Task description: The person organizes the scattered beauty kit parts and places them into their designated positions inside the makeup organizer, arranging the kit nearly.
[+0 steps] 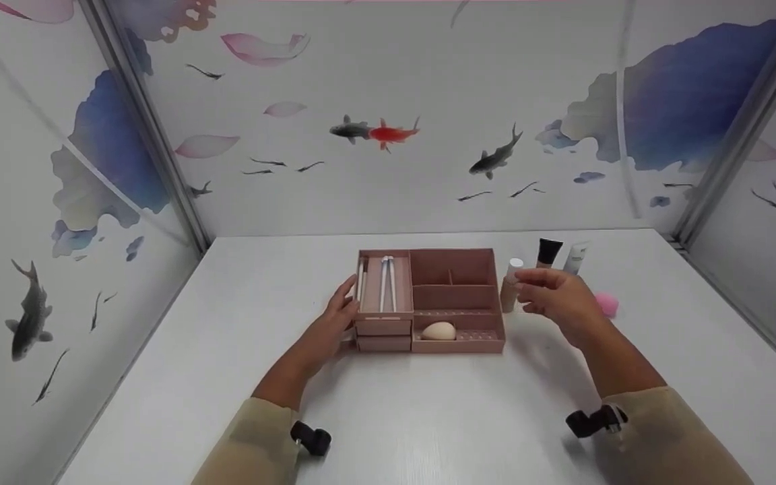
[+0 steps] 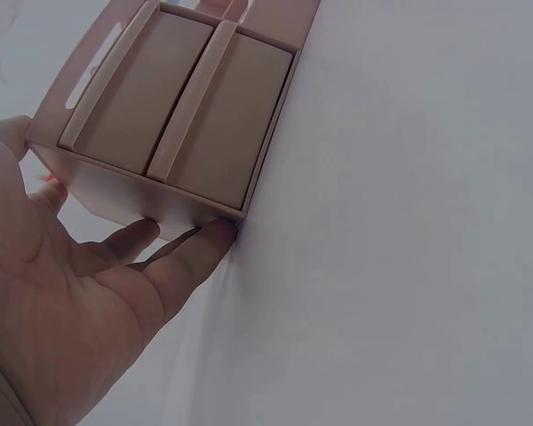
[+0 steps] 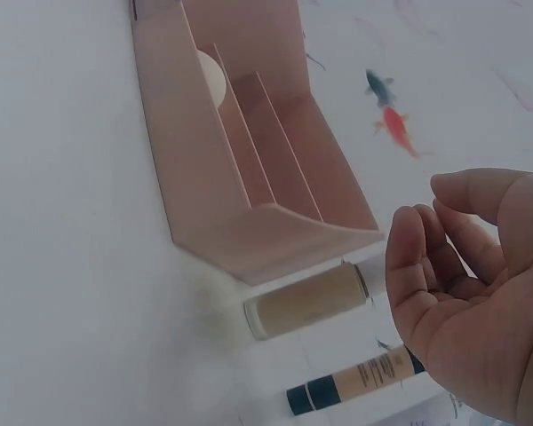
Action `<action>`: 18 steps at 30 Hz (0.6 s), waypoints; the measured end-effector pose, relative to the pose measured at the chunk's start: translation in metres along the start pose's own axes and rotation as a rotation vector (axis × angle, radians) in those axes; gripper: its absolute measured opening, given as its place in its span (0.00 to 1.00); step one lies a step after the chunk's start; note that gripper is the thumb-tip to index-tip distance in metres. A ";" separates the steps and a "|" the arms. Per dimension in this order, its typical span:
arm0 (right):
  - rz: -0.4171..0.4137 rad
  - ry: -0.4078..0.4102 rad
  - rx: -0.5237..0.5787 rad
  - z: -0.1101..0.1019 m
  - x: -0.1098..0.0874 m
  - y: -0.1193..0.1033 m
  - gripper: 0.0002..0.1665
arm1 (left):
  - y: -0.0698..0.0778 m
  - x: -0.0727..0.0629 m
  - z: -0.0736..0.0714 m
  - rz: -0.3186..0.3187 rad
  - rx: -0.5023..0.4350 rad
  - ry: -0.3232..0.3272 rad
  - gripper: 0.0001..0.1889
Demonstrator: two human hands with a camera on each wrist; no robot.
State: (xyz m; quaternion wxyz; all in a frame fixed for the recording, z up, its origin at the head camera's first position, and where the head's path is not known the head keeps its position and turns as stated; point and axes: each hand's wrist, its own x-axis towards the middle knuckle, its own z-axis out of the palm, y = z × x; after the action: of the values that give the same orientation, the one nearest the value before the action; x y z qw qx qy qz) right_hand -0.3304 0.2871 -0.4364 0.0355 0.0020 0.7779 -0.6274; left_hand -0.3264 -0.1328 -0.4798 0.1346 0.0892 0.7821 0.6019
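A pink desktop organizer [image 1: 455,261] stands mid-table. My left hand [image 1: 326,331] rests against its left side, fingers along the wall beside two small drawers [image 2: 226,115]. White slender sticks [image 1: 388,286] lie in the top left tray, and a cream egg-shaped makeup sponge [image 1: 439,331] sits in the front compartment. Just right of the organizer is an upright beige foundation bottle [image 3: 306,302] with a white cap [image 1: 515,264]. My right hand [image 1: 560,303] is beside that cap, fingers loosely bent with nothing between thumb and fingers; they hide part of the cap in the right wrist view.
Behind the right hand stand a black-ended beige tube [image 1: 550,252] and a whitish tube [image 1: 576,257]. A bright pink sponge [image 1: 607,305] shows beyond the right wrist. White panels printed with fish [image 1: 496,158] enclose the table at the back and sides.
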 end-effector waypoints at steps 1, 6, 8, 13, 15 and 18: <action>0.011 0.011 -0.011 -0.005 -0.001 0.001 0.27 | 0.001 0.000 0.000 -0.001 0.003 0.002 0.31; 0.061 0.069 -0.062 -0.027 -0.005 0.007 0.30 | 0.001 -0.001 0.000 0.011 0.026 0.008 0.31; 0.076 0.090 -0.075 -0.035 -0.006 0.010 0.31 | 0.001 -0.001 0.000 0.020 0.032 0.008 0.31; 0.094 0.133 -0.069 -0.053 -0.005 0.018 0.30 | 0.001 -0.001 0.000 0.013 0.019 0.009 0.31; 0.092 0.146 -0.067 -0.061 -0.003 0.022 0.30 | 0.001 -0.001 0.000 0.010 0.022 0.009 0.31; 0.113 0.177 -0.054 -0.073 0.000 0.030 0.30 | 0.001 0.000 0.000 0.001 0.020 0.013 0.31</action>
State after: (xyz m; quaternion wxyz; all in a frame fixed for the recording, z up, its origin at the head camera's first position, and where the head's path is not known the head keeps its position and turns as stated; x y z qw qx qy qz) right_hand -0.3328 0.3643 -0.4501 0.0021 0.1004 0.7933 -0.6005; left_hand -0.3261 -0.1329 -0.4787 0.1283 0.0868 0.7890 0.5946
